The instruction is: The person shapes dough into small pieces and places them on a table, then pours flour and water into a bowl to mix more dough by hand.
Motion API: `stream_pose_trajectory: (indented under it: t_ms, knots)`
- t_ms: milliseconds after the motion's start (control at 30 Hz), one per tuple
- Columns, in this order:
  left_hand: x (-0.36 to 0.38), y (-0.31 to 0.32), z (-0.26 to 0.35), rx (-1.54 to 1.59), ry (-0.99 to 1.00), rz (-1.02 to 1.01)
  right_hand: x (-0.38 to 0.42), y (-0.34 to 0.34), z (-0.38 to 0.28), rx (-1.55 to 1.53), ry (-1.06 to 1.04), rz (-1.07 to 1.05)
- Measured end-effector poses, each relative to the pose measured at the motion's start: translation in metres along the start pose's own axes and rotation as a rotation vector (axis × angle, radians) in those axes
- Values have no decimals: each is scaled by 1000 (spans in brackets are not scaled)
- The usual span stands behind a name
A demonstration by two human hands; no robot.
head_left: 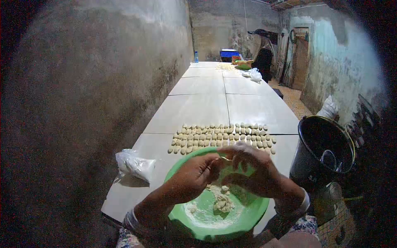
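Above a green basin (178, 215) my left hand (197, 172) is closed, its fingertips pinching what looks like a small pale piece of dough (226, 158). My right hand (253, 167) is close beside it, fingers curved and thumb apart, with nothing plainly gripped. White flour and a lump of dough (223, 203) lie in the basin below, along with a few crumbs. Just past the basin's far rim, several rows of small oval dough pieces (202, 137) rest on the white tabletop.
A clear plastic bag of white contents (135, 165) lies left of the basin. To the right stands a black bucket (308, 153). The long white table (194, 107) runs along a wall; a person in dark clothing (263, 62) is at its far end.
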State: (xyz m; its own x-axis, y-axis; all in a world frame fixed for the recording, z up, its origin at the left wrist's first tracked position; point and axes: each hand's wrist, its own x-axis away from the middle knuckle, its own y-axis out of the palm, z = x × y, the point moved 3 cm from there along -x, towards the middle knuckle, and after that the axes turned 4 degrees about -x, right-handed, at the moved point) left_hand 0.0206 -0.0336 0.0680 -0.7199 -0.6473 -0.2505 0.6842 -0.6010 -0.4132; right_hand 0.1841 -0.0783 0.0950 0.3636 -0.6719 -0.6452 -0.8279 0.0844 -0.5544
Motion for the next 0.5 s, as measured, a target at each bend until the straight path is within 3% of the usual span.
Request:
stream_pose_trajectory:
  t_ms: [200,367,400,433,467,500]
  knots:
    - [1,5,6,-1,-35,-49,6,4,1,-92,0,-6]
    - [2,0,12,-109,-86,-74,3,-3,8,133,-10,38]
    - [4,-3,13,-152,-85,-108,2,-13,12,315,-146,269]
    - [6,-5,14,-194,-85,-145,0,-33,16,184,-85,377]
    - [7,-10,22,-381,-97,-173,0,-46,17,159,11,358]
    - [8,-8,20,-376,-95,-171,1,-54,15,135,106,340]
